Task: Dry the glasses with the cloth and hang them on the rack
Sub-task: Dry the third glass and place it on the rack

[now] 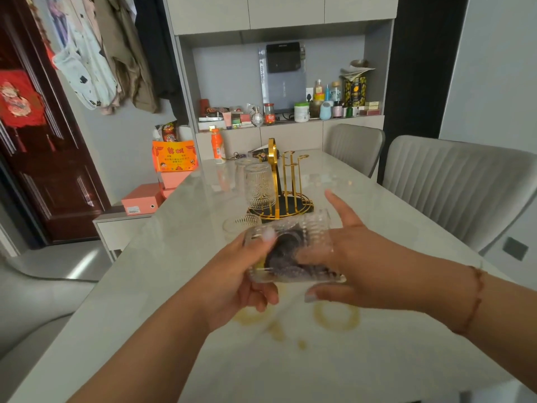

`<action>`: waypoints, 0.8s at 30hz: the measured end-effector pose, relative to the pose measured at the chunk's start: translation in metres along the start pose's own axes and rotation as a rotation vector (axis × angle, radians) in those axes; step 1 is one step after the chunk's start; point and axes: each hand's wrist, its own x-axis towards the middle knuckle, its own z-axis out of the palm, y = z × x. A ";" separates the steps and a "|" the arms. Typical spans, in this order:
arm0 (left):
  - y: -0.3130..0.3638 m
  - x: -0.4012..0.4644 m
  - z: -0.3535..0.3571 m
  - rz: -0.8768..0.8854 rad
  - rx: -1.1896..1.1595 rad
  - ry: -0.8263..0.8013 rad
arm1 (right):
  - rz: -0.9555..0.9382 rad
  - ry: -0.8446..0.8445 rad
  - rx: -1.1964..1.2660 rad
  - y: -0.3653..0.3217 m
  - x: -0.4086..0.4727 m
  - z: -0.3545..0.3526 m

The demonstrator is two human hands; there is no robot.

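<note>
A clear ribbed glass [302, 228] lies on its side in the air over the table, blurred by motion. My left hand [247, 283] grips its base end. A dark purple cloth [286, 257] is stuffed inside it. My right hand [357, 257] is at the glass's mouth with its middle fingers pushed in on the cloth, index finger stretched out and thumb under the rim. Behind stands a gold rack [286, 181] on a dark base. One embossed glass [259, 186] hangs upside down on it, with a second glass [243, 167] behind. A third glass [241, 225] stands on the table in front of the rack.
The pale stone table [162, 257] has yellowish ring marks [337, 315] under my hands. An orange bottle [218, 148] stands at the far end. Two grey chairs [453, 181] line the right side. Orange boxes [142, 200] sit on a low unit at left.
</note>
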 end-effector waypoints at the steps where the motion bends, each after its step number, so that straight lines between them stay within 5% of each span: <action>1: 0.000 0.000 0.001 0.025 0.016 0.019 | -0.030 0.006 -0.042 -0.002 -0.002 0.002; 3: 0.001 0.000 0.003 0.170 0.114 0.040 | -0.023 -0.043 0.172 -0.005 -0.004 -0.001; 8: -0.010 -0.001 0.006 0.544 0.369 0.062 | 0.160 -0.151 1.408 0.007 -0.003 0.000; 12: -0.010 0.000 0.008 0.447 0.367 0.071 | 0.225 -0.103 1.243 0.008 -0.007 0.001; 16: -0.004 0.001 0.008 0.102 0.132 0.058 | 0.019 -0.028 0.192 0.004 -0.005 -0.001; 18: -0.005 0.002 0.011 0.051 0.044 0.060 | -0.045 -0.040 -0.040 0.002 -0.005 0.004; 21: -0.006 0.003 0.010 0.194 0.103 0.092 | -0.081 0.001 0.272 -0.002 -0.005 0.003; 24: -0.009 0.001 0.008 0.347 0.241 0.076 | -0.004 -0.088 1.168 0.001 -0.005 -0.001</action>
